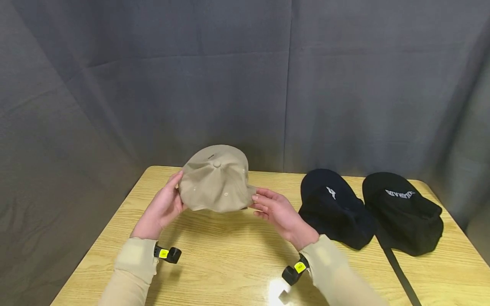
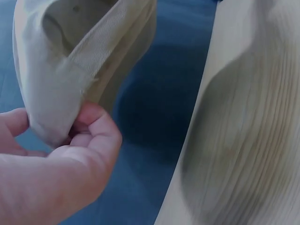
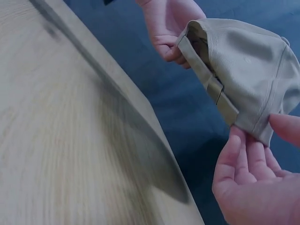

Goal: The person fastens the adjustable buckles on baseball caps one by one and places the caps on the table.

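Note:
A beige baseball cap (image 1: pixel 218 182) is held up above the table, its brim pointing away and its crown button facing me. My left hand (image 1: pixel 164 206) grips the cap's left side, fingers curled under the edge, as the left wrist view shows. On the other side my right hand (image 1: pixel 277 212) pinches the cap's lower right edge between thumb and fingers. In the right wrist view the back strap (image 3: pixel 215 91) with its buckle and the back opening are visible. The cap's inside is mostly hidden.
On the right of the wooden table (image 1: pixel 214 263) lie a navy cap (image 1: pixel 333 208) with a white emblem and a black cap (image 1: pixel 402 212) with white lettering. A dark strap (image 1: pixel 400 272) runs toward the front edge. Dark grey curtains (image 1: pixel 237 85) hang behind.

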Tool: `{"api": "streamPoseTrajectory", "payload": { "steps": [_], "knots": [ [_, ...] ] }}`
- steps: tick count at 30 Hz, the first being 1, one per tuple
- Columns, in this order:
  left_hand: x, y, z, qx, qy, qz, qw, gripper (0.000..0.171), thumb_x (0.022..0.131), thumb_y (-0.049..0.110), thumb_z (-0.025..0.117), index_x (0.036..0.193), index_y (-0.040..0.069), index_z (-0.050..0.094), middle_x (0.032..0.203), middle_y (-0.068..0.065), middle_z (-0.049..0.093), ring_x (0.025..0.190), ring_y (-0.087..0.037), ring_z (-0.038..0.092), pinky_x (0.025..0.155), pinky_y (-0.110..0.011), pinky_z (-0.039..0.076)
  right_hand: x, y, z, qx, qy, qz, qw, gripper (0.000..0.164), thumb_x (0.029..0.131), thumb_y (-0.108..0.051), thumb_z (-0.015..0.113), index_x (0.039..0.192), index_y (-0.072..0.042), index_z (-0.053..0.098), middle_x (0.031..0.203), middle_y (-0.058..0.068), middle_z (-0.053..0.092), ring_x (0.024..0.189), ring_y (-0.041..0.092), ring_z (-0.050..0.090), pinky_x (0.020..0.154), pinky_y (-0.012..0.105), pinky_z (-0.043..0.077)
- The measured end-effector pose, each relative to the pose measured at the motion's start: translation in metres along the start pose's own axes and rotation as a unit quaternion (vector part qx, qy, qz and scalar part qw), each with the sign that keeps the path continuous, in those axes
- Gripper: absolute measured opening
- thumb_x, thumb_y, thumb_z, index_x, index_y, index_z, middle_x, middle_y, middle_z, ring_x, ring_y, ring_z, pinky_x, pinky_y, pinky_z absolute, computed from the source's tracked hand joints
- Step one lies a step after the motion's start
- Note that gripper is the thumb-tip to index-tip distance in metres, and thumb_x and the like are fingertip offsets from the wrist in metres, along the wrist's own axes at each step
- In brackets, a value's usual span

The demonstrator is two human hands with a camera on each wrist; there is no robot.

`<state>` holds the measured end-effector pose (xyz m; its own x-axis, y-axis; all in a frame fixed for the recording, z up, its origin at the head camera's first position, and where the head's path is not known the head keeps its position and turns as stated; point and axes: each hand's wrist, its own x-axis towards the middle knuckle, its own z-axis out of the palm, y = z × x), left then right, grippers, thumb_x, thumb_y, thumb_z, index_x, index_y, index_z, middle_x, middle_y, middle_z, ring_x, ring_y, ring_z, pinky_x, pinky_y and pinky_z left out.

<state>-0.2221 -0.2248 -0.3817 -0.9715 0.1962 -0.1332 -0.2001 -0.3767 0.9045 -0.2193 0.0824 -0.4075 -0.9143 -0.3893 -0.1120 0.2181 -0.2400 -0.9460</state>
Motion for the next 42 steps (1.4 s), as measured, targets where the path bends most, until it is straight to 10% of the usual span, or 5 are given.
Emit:
{"api": "streamPoseTrajectory", "payload": {
  "steps": [10,24,34,42],
  "knots": [
    [-0.007,0.024,-0.051,0.004,-0.02,0.001,0.9998,0.017,0.112,0.034,0.038,0.128,0.029,0.039,0.117,0.002,0.049,0.096,-0.008,0.061,0.078,-0.027,0.053,0.024,-0.003,0.03,-0.012,-0.07,0.011,0.997,0.042,0.103,-0.008,0.058,0.14,0.009,0.048,0.115,0.009,0.067,0.103,0.019,0.065,0.088,0.029,0.053],
    [-0.009,0.108,-0.083,0.006,-0.025,0.058,0.998,0.03,0.111,0.03,0.042,0.14,0.028,0.041,0.122,0.001,0.053,0.096,-0.011,0.063,0.074,-0.03,0.055,0.064,-0.041,0.09,0.019,-0.091,-0.003,0.996,0.041,0.101,-0.004,0.061,0.14,0.005,0.052,0.11,0.007,0.065,0.098,0.02,0.063,0.092,0.032,0.051],
    [-0.023,0.066,-0.137,0.034,0.031,-0.01,0.9989,0.02,0.112,0.023,0.038,0.124,0.027,0.055,0.101,0.002,0.059,0.079,-0.01,0.06,0.064,-0.026,0.052,0.064,0.019,0.1,0.021,-0.108,0.051,0.993,0.05,0.097,0.006,0.059,0.145,0.008,0.048,0.128,0.015,0.062,0.107,0.022,0.064,0.103,0.036,0.048],
    [-0.026,0.025,-0.157,0.067,0.079,-0.09,0.9905,0.029,0.112,0.02,0.04,0.141,0.02,0.038,0.104,0.007,0.064,0.095,-0.01,0.066,0.083,-0.031,0.056,0.054,0.049,0.096,0.019,-0.114,0.075,0.99,0.046,0.095,0.006,0.062,0.141,0.009,0.052,0.125,0.014,0.063,0.103,0.017,0.064,0.105,0.039,0.046]
  ]
}}
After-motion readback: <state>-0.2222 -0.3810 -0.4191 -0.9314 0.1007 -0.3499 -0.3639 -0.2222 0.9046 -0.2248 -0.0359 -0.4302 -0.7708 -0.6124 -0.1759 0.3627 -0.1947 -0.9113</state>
